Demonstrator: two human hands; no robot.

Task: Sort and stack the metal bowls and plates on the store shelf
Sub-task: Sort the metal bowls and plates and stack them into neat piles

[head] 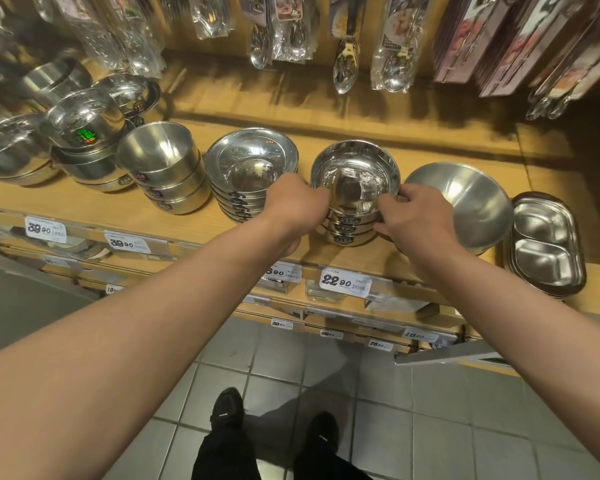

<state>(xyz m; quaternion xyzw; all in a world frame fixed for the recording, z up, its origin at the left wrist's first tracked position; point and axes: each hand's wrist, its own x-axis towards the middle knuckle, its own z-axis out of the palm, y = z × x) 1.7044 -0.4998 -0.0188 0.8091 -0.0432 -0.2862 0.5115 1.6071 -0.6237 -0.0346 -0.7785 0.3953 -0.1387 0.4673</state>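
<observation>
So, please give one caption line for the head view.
Both hands, left and right, hold a stack of steel bowls on the shelf.

Your one camera sits on your head, wide-angle, tilted forward and down onto the wooden shelf [84, 206] close ahead, past your forearms to the tiled floor [413, 441].

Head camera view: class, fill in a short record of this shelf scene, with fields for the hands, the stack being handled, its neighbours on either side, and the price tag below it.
left hand: grips the left side of the bowl stack
right hand: grips its right side
bowl stack: shiny nested bowls, upright on the wooden shelf
left neighbour: stack of shallow bowls
right neighbour: large matte bowl, tilted
price tag: 22.90
</observation>
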